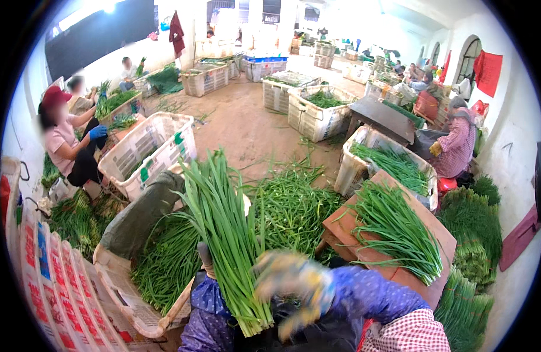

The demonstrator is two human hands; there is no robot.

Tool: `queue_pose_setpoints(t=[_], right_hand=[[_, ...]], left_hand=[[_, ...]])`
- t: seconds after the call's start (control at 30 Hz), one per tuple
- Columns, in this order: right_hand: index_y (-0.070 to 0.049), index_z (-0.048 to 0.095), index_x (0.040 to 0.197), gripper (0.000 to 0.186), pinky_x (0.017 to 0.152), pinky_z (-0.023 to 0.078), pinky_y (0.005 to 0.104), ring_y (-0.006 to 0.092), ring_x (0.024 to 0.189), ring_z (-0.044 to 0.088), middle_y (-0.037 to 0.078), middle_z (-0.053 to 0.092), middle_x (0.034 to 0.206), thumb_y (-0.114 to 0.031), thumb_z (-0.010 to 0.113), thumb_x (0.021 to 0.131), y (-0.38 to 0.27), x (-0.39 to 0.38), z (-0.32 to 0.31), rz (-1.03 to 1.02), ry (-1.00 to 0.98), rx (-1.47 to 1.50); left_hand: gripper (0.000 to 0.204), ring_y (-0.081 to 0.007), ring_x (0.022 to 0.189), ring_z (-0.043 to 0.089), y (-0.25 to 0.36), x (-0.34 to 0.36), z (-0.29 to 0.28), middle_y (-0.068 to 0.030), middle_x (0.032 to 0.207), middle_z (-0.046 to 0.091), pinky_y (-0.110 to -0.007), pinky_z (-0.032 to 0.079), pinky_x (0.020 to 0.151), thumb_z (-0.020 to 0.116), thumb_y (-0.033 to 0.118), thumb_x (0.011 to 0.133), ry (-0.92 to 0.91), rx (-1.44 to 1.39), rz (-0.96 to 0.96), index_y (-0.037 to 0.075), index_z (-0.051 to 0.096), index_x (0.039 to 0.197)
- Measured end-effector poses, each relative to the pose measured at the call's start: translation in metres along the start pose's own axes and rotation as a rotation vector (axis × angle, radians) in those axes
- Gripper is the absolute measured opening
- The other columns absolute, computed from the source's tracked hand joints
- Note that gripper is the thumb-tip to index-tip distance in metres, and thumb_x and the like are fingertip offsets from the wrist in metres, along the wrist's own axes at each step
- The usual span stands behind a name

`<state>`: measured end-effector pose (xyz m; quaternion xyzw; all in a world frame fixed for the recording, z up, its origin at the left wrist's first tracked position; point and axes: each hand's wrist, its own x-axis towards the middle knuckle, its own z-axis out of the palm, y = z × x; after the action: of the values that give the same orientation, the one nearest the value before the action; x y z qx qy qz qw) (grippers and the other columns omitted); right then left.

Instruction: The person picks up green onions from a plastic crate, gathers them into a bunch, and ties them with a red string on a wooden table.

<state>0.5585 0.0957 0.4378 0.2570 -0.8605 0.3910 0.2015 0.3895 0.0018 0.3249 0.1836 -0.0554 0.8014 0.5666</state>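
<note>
A tall bunch of long green chives (223, 217) stands nearly upright in front of me, leaves up and pale cut stems down. My left hand (206, 258), mostly hidden behind the bunch, is closed round it; one grey-gloved finger or thumb shows at its left side. Just right of the stems is my right hand (297, 284), in a yellow and grey work glove. Motion smears its fingers, so whether it touches the stems is unclear. More loose chives (394, 226) lie across a small brown wooden table (438, 234) to the right.
Left of me, a white plastic crate (115, 281) holds chives and a dark cloth. A chive heap (297, 211) covers the floor ahead. Bundles (467, 252) line the right wall. A seated person (68, 141) works at left, another (455, 141) at right, among more crates (317, 111).
</note>
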Motion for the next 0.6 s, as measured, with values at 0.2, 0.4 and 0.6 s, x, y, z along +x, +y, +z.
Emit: queue_pose_setpoints(t=[0.2, 0.4, 0.6], right_hand=[[-0.002, 0.012, 0.145, 0.097, 0.101, 0.037, 0.0429, 0.0310, 0.125, 0.041, 0.025, 0.036, 0.140, -0.049, 0.067, 0.080, 0.060, -0.071, -0.087, 0.842, 0.417, 0.578], [-0.001, 0.010, 0.144, 0.101, 0.103, 0.035, 0.0324, 0.0206, 0.119, 0.047, 0.017, 0.047, 0.133, -0.014, 0.078, 0.070, 0.063, -0.048, -0.149, 0.396, 0.786, 0.223], [-0.001, 0.012, 0.143, 0.097, 0.100, 0.037, 0.0307, 0.0198, 0.117, 0.049, 0.017, 0.048, 0.131, -0.012, 0.075, 0.070, 0.043, -0.082, -0.152, 0.376, 0.873, -0.105]], left_hand=[[0.079, -0.0294, 0.108, 0.057, -0.044, 0.068, 0.017, -0.0122, 0.126, 0.053, -0.045, 0.052, 0.087, 0.075, 0.045, 0.072, 0.023, 0.531, -0.254, 0.008, 0.042, 0.133], [0.061, -0.0178, 0.107, 0.056, -0.133, 0.171, 0.018, -0.0071, 0.113, 0.061, -0.035, 0.048, 0.089, 0.082, 0.004, 0.063, -0.328, 1.176, -0.164, 0.005, 0.053, 0.116], [0.054, -0.0263, 0.104, 0.060, -0.184, 0.225, -0.047, -0.0094, 0.114, 0.062, -0.040, 0.050, 0.089, 0.063, 0.043, 0.082, -0.324, 1.072, -0.524, 0.006, 0.053, 0.120]])
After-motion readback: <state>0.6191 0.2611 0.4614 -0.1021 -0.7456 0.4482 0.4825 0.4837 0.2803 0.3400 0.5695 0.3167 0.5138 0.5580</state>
